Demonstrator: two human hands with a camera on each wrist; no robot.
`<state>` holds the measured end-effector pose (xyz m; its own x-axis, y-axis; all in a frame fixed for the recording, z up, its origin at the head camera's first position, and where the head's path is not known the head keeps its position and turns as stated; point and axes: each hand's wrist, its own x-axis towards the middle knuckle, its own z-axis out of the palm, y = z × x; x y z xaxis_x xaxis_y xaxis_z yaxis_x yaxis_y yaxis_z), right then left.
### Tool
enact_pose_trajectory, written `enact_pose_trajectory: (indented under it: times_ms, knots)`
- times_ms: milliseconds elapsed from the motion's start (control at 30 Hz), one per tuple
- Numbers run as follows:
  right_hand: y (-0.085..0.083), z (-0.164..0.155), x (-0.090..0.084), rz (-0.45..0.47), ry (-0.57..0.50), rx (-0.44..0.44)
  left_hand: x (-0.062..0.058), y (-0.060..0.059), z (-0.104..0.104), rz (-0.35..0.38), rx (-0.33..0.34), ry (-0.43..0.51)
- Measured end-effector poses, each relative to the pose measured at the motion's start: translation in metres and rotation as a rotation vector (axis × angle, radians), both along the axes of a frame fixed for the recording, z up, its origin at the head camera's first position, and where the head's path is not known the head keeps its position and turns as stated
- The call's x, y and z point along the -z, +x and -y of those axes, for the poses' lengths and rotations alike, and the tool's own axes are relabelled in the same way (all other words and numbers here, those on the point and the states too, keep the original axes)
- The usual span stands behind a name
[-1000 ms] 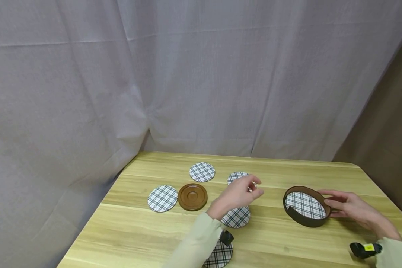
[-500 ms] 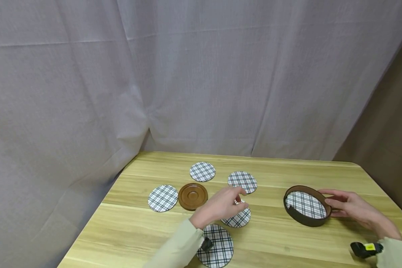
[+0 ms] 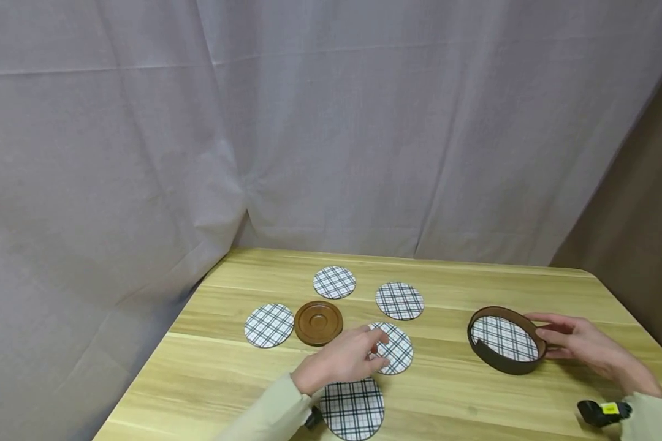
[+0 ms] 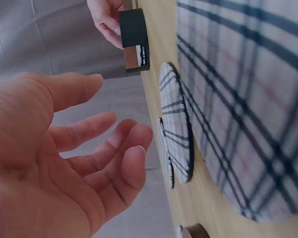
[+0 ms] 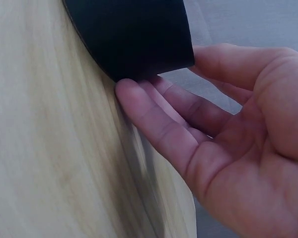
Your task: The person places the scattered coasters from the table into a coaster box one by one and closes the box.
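Five plaid coasters lie flat on the wooden table point(image 3: 474, 392), spread loosely around a brown round lid point(image 3: 318, 322). Left hand point(image 3: 342, 360) hovers low over the gap between two of them: fingertips reach above the edge of the middle plaid coaster point(image 3: 397, 348), wrist just above the near plaid coaster point(image 3: 353, 409). Left wrist view shows fingers point(image 4: 109, 148) loosely bent, spread, palm empty, nothing gripped; whether the fingertips touch the coaster cannot be told. Far plaid coaster point(image 3: 334, 282) and right-rear plaid coaster point(image 3: 399, 300) sit behind, apart from each other; leftmost plaid coaster point(image 3: 268, 325) lies just beside the lid. Right hand point(image 3: 579, 346) is well apart to the right, at the dark brown round holder point(image 3: 504, 340), which is tilted with its open face toward the camera and a sixth plaid coaster point(image 3: 502, 338) inside. Thumb lies along the holder's far rim, fingers point(image 5: 154, 124) nearly straight beneath and beside its wall, steadying it rather than clasping. Pale green sleeves on both arms. Grey curtain point(image 3: 254, 122) hangs behind the table.
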<state>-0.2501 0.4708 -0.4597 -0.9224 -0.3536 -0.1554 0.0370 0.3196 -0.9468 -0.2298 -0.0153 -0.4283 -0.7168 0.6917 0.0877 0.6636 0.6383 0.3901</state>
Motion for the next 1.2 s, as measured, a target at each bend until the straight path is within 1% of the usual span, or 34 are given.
enact_pose_trajectory:
  times_ms: [67, 167, 233, 300, 433, 533, 633, 767, 833, 900, 1033, 1200]
  knots:
    - [0.000, 0.000, 0.000, 0.004, -0.002, 0.003, 0.002, 0.001, 0.004, -0.009, -0.002, -0.014]
    - [0.002, -0.001, -0.001, 0.008, 0.017, 0.019, 0.005, 0.002, 0.009, 0.000, -0.014, -0.036]
    - [0.002, -0.001, -0.002, 0.006, 0.029, 0.033, 0.006, 0.002, 0.013, 0.014, -0.021, -0.052]
    - [0.003, -0.001, -0.002, 0.002, 0.035, 0.040, 0.008, 0.002, 0.016, 0.029, -0.013, -0.070]
    - [0.003, 0.000, -0.003, 0.005, 0.038, 0.039, 0.011, -0.001, 0.023, 0.105, 0.005, -0.130]
    - [0.002, 0.001, -0.004, 0.009, 0.047, 0.042, 0.008, -0.004, 0.028, 0.162, 0.016, -0.174]
    - [0.001, 0.001, -0.006, 0.011, 0.061, 0.051, 0.004, -0.005, 0.033, 0.197, 0.014, -0.216]
    - [0.002, 0.000, -0.006, 0.006, 0.057, 0.043, 0.000, -0.003, 0.036, 0.218, -0.015, -0.295]
    - [0.003, 0.000, -0.006, 0.006, 0.053, 0.042, 0.000, -0.001, 0.037, 0.232, -0.032, -0.322]
    - [0.003, 0.001, -0.006, 0.012, 0.053, 0.044, 0.000, -0.001, 0.037, 0.237, -0.034, -0.343]
    - [0.003, 0.002, -0.006, 0.028, 0.068, 0.067, 0.001, 0.000, 0.038, 0.244, -0.029, -0.360]
    - [0.004, 0.004, -0.006, 0.024, 0.083, 0.072, 0.004, 0.000, 0.037, 0.246, -0.018, -0.347]
